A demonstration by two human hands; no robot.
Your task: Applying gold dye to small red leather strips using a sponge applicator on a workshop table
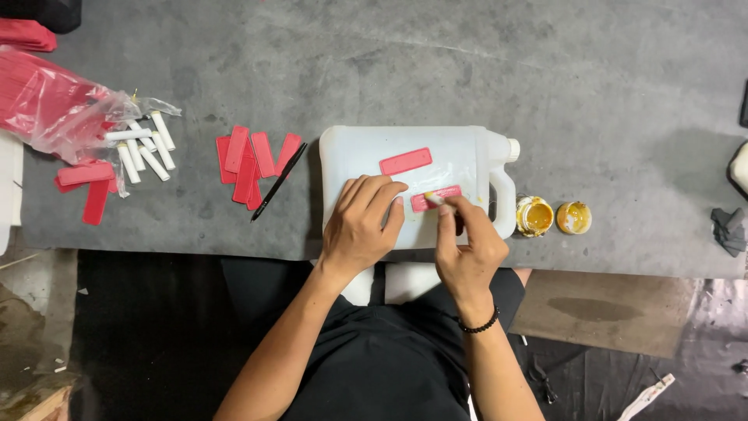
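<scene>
Lying flat on the white jug (pixel 366 156), the red tag (pixel 436 197) has its long axis from 8 to 2 o'clock. The left hand (pixel 361 226), spread open, presses beside it at 9 o'clock; the right hand (pixel 465 249), nearer, pinches a small brush (pixel 434 199) upon it.

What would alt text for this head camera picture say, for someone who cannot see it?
A person's right hand holds a thin brush tip to a red rectangular tag lying on a white plastic jug, while the left hand steadies it. More red tags and two open pots of yellow paint sit alongside.
</scene>
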